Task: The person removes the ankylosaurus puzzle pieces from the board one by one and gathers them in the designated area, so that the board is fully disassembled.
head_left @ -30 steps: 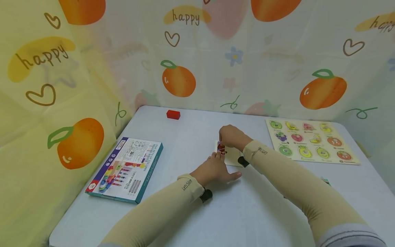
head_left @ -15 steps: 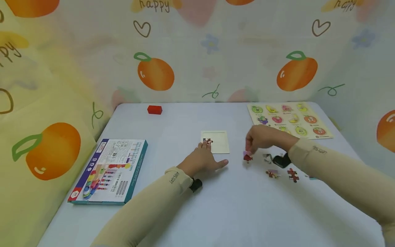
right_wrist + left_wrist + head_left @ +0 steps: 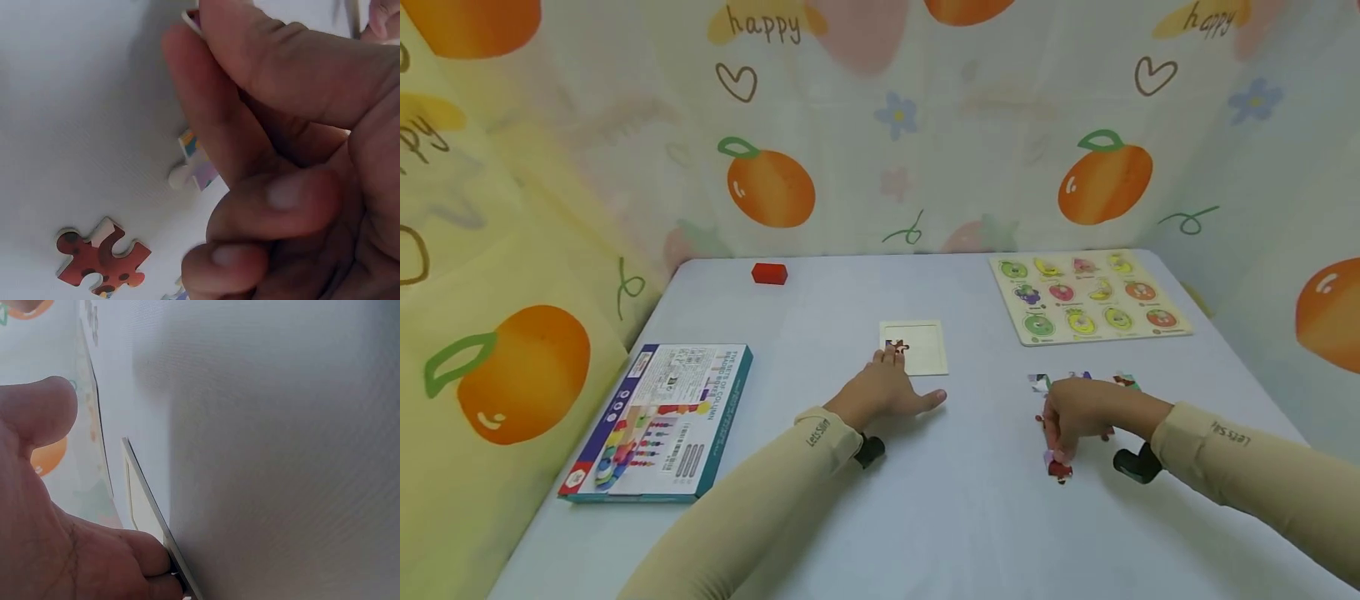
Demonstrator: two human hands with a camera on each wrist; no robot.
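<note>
My left hand (image 3: 883,393) lies with extended fingers at the lower left of a small cream square puzzle tray (image 3: 927,350), its thumb spread out to the right. Just past its fingertips, a brown-and-white puzzle piece (image 3: 899,345) sits in the tray's left part; the fingers partly cover it. At the right of the table, my right hand (image 3: 1088,410) pinches a purple-and-red puzzle piece (image 3: 1059,469) between thumb and index finger, low over the tabletop. In the right wrist view only a sliver of that piece shows. A red puzzle piece (image 3: 103,257) lies beneath that hand.
Several loose puzzle pieces lie around the right hand, including a white-and-green piece (image 3: 1040,382) and one farther right (image 3: 1126,381). A fruit picture board (image 3: 1033,335) lies at the back right. A flat toy box (image 3: 700,375) occupies the left side; a red block (image 3: 769,273) stands behind.
My right hand has carried the purple-and-red piece from the tray rightward and nearer to me, among the loose pieces. The left hand stays at the tray. The head view has shifted.
</note>
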